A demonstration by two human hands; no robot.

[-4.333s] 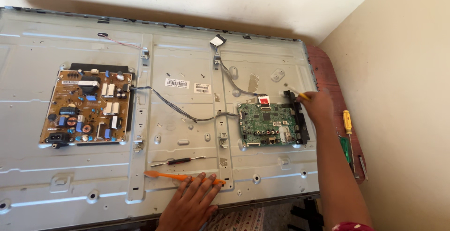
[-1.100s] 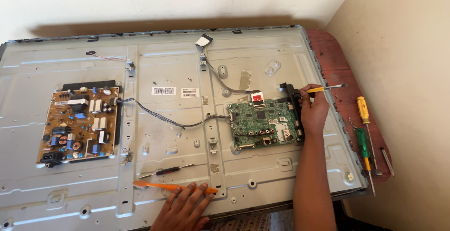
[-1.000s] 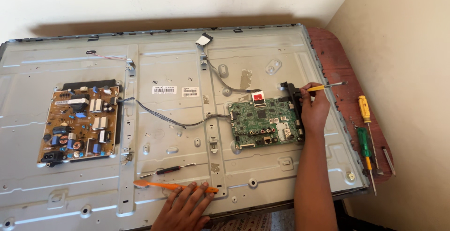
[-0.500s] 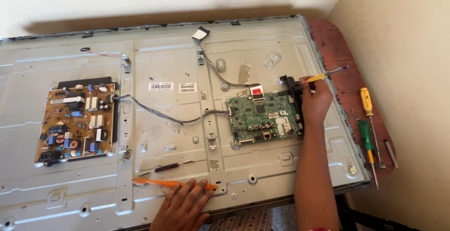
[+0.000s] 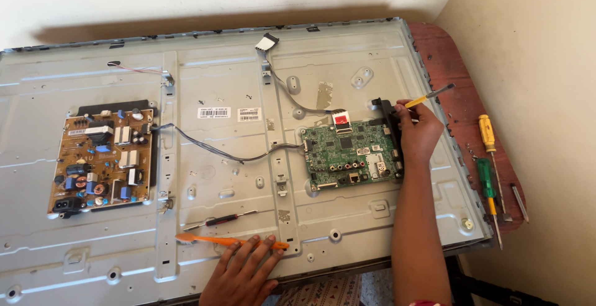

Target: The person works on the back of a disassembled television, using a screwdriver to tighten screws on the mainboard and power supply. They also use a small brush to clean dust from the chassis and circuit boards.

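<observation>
Right hand pinches a thin yellow-handled tool between curled fingers, at the right edge of the green circuit board, beside that board's black plastic bracket. Left hand lies spread, fingers flat on the dull grey stamped-metal panel below and left of the green board, fingertips touching an orange toothbrush, with a slim dark-handled screwdriver just above it. Two small white rectangular labels sit upper left of the green board, a tan power board far left, and yellow and green screwdrivers lie right on the reddish wooden tabletop.
</observation>
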